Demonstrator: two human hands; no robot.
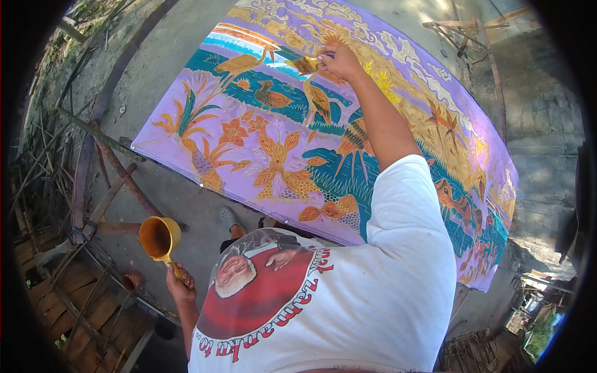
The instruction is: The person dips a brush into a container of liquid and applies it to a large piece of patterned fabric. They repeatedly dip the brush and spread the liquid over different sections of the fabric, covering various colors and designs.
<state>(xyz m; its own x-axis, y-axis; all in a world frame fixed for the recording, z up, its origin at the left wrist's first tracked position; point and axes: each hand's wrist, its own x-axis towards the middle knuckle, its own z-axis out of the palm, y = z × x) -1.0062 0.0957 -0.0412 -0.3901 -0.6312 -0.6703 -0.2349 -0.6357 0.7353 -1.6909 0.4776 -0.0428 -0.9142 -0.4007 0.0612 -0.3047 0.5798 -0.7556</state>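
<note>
A large painted cloth (280, 118) with birds, flowers and water in purple, teal and orange is stretched out before me. My right hand (341, 61) reaches to its upper part, closed round the handle of a brush (306, 64) whose bristles are at the cloth beside a painted bird's head. Low on the left, my left hand (181, 283) grips the handle of a yellow dipper (160, 238). The dipper is held off the cloth's near edge, and its inside looks brown; the liquid level cannot be made out.
Wooden poles (127, 180) and branches stand at the left, beside the cloth. A small reddish pot (132, 280) is below the dipper. More poles (491, 74) are at the upper right. A shoe (227, 216) shows on the grey ground under the cloth's near edge.
</note>
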